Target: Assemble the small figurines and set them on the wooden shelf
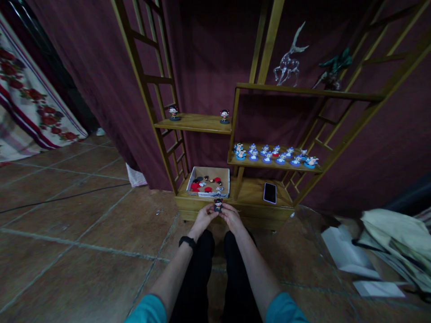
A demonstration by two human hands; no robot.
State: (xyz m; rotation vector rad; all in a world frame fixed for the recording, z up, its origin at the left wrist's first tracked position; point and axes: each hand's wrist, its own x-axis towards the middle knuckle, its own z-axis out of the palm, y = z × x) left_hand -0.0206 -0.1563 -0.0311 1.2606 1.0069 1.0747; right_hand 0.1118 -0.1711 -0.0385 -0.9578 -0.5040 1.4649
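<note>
Between my fingertips is a small dark-haired figurine [218,205], upright and facing me. My left hand [204,217], with a black band on its wrist, grips it from the left. My right hand [232,216] pinches its other side. Just beyond my hands, an open cardboard box [194,174] on the lowest shelf holds several red, black and white figurines lying in a jumble. Two similar figurines stand on the shelf above, one at its left end [173,113] and one at its right end [224,116].
Several blue and white figurines [267,157] stand in rows on the right shelf. A phone [270,193] lies below them. A clear deer ornament [288,65] and a dark green sculpture [333,69] occupy the top shelf. White boxes [350,251] and a pale bag [393,229] sit on the floor at right.
</note>
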